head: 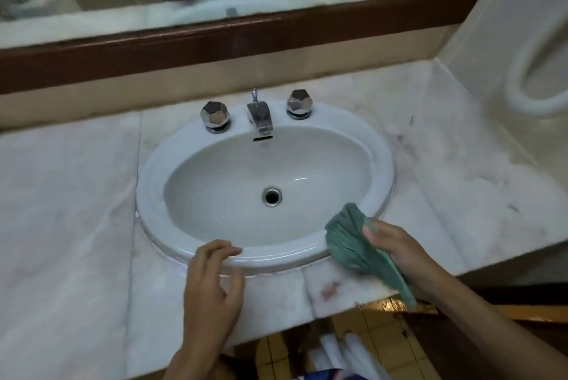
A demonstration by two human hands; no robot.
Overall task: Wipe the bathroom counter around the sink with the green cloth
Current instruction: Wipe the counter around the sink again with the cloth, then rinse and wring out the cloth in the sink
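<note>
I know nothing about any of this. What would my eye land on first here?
A white oval sink sits mid-frame in a pale marble counter, with a chrome tap between two faceted knobs at its back rim. At its near right rim the right hand grips a green cloth, which trails down over the counter's front edge. The left hand lies open at the near rim.

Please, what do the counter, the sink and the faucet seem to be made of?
The counter looks like polished pale marble or similar stone: grey veins, seams between slabs. The sink looks like glazed white ceramic: smooth, with glossy highlights on the rim. The faucet looks like chromed metal: mirror-bright reflections; plated plastic cannot be excluded.
</note>
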